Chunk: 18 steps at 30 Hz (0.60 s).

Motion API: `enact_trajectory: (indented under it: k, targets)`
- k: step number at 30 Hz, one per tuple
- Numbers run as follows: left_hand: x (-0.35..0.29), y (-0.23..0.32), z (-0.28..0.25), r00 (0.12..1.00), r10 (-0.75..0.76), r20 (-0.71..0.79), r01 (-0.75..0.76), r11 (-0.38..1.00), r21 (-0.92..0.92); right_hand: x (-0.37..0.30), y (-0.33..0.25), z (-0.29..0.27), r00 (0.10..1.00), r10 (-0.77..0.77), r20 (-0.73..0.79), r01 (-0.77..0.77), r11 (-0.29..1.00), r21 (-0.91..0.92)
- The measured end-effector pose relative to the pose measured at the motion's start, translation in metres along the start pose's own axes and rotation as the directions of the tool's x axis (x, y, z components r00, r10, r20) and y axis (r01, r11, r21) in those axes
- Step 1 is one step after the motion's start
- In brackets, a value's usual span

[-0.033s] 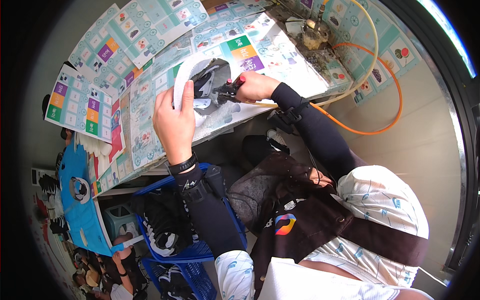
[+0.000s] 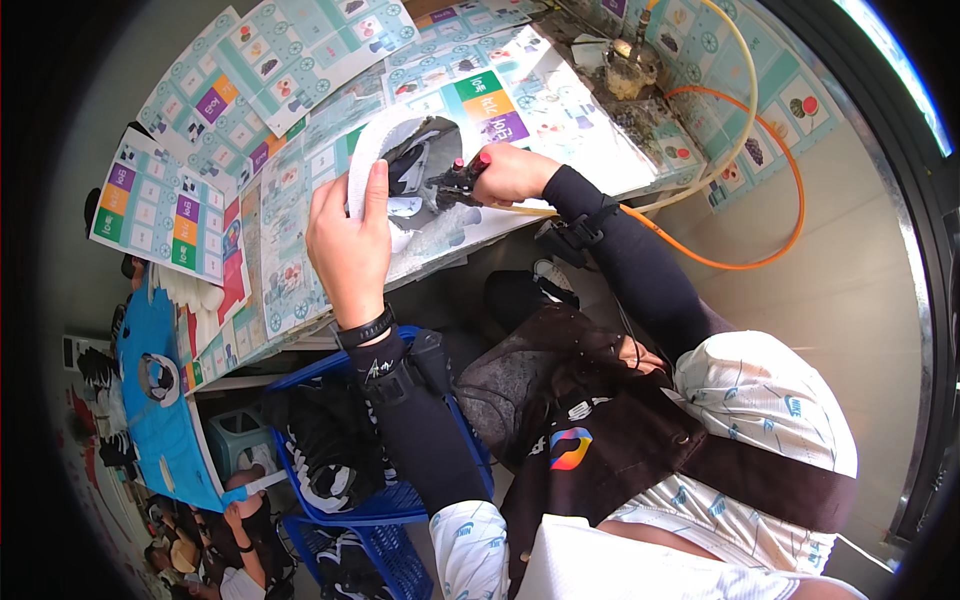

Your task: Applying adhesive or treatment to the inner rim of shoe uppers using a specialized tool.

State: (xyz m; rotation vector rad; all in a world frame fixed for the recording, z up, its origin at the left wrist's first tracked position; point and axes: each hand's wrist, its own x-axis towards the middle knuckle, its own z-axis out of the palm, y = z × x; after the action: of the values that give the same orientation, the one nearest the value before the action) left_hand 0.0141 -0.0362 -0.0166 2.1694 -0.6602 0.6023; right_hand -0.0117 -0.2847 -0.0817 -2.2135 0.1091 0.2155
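A grey and white shoe [image 2: 367, 140] with a thick, curved white sole edge is held just above the near side of the worktable. My left hand [image 2: 350, 235] grips it by the sole, thumb up along the rim. At its right side, my right hand [image 2: 515, 177] is wrapped round a small dark spray gun [image 2: 455, 183] with red parts. Its nozzle points at the shoe from close by; whether they touch, I cannot tell. A thin yellowish hose runs from under the right hand past my sleeve.
Patterned sheets [image 2: 325, 50] cover the worktable. At its far right stands a crusted pot-like fitting [image 2: 630, 72], near an orange hose [image 2: 800, 205]. Blue baskets [image 2: 400, 520] of black and white shoes stand below. To the left are a blue-covered table [image 2: 165, 440] and other people.
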Motion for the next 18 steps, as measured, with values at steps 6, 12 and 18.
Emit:
enact_trajectory:
  k: [6, 12, 18]
  targets:
    - [0.001, 0.004, -0.004, 0.998, -0.052, 0.027, 0.052, 0.999, -0.014, -0.002, -0.001, -0.004, 0.998, 0.045, -0.053, -0.045, 0.999, -0.013]
    - [0.002, 0.004, -0.001, 0.999, -0.034, 0.007, 0.034, 0.999, -0.01, 0.0, 0.006, -0.006, 0.96, 0.01, -0.28, -0.062, 0.982, -0.177]
    - [0.005, 0.007, -0.002, 1.0, -0.02, 0.004, 0.02, 1.0, 0.005, 0.012, 0.02, -0.004, 0.919, -0.078, -0.386, -0.004, 0.978, -0.209]
